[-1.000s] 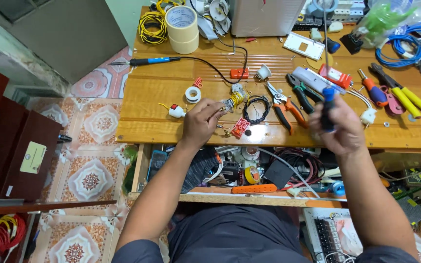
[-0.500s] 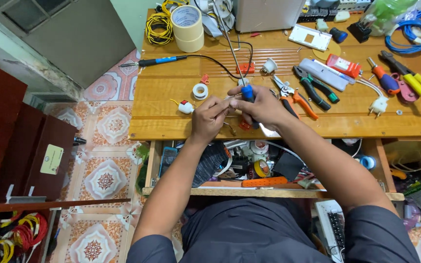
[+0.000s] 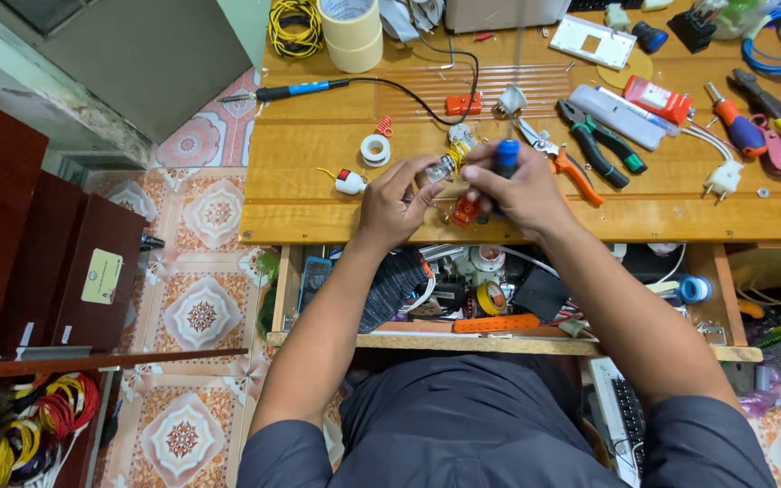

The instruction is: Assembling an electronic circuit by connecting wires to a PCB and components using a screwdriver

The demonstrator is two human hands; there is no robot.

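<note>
**Both hands on a small part at the worktop's front edge**

The left hand (image 3: 397, 201) pinches a small clear part (image 3: 440, 168) with yellow wires, fingers closed on it, just above the wooden worktop (image 3: 318, 194). The right hand (image 3: 519, 192) is closed around a blue-handled screwdriver (image 3: 505, 155), held upright just beside the part. A small red piece (image 3: 464, 211) lies under the hands. Left of them sit a white plug (image 3: 350, 182) and a white tape roll (image 3: 375, 149). Orange-handled pliers (image 3: 560, 163) lie to the right, a blue soldering iron (image 3: 296, 90) further back.
</note>
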